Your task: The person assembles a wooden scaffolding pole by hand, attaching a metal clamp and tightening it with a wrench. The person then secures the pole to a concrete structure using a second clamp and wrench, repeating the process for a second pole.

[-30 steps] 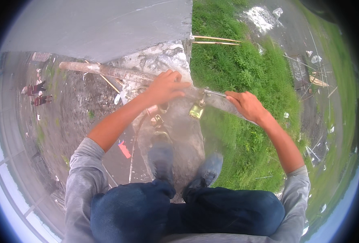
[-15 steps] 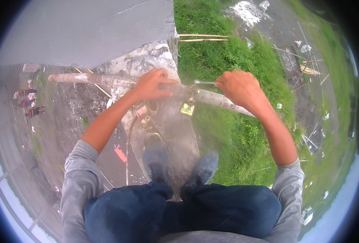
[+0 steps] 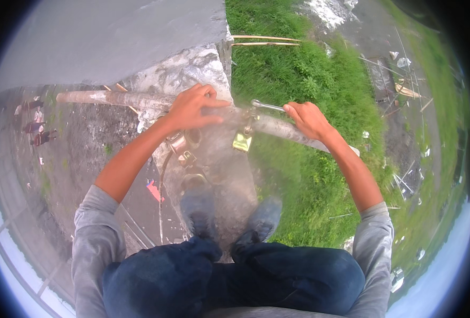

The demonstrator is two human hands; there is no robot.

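A long, weathered scaffold pipe (image 3: 121, 99) lies crosswise in front of me over a narrow concrete ledge (image 3: 228, 185). My left hand (image 3: 191, 110) rests over the pipe, index finger and thumb stretched out and apart toward the right. My right hand (image 3: 310, 121) is closed round the handle end of a silver wrench (image 3: 268, 105). The wrench's head is at the top of a brass-coloured scaffold clamp (image 3: 242, 140) on the pipe. Blur hides how head and bolt meet. More clamp parts (image 3: 186, 157) lie on the ledge below my left hand.
My shoes (image 3: 199, 212) stand on the ledge, with drops on both sides. A grey concrete surface (image 3: 113, 42) fills the upper left. Far below are grass (image 3: 309, 185), rubble and several people (image 3: 38, 124) at the left. Thin wooden strips (image 3: 267, 41) stick out beyond the ledge.
My right hand has turned and moved slightly down, swinging the wrench handle so that it slants and shows more of its length. My left hand stays on the pipe; the view shifts slightly.
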